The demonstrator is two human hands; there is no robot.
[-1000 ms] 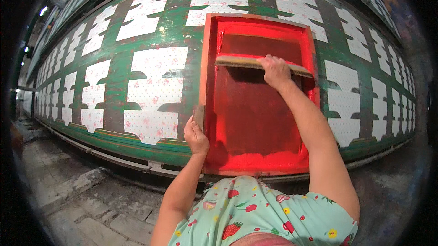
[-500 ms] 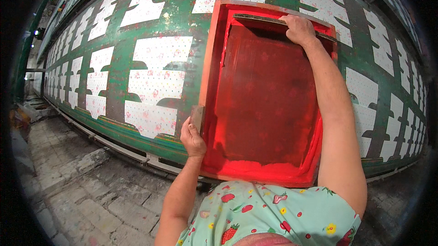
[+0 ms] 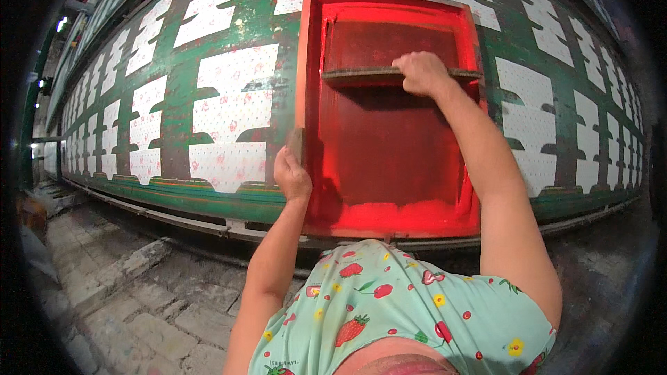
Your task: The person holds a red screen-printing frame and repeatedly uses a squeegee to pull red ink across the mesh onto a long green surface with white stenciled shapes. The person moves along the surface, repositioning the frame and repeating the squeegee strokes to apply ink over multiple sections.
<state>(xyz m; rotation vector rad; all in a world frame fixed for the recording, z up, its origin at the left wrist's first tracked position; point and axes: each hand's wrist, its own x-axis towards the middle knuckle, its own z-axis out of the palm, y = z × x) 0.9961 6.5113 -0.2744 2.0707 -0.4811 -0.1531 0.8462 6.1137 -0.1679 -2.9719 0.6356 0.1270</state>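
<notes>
Dragging the squeegee [image 3: 389, 75] back down from the top edge now, right hand [image 3: 424, 72] fisted on it mid-frame, left hand [image 3: 292, 177] clamping the red screen frame's [image 3: 309, 97] left rail; ink's pooling low.

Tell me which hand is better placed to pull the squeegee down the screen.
Right. The right hand already grips the squeegee near the top of the red screen. The left hand holds the frame's left edge, likely steadying it.
</notes>
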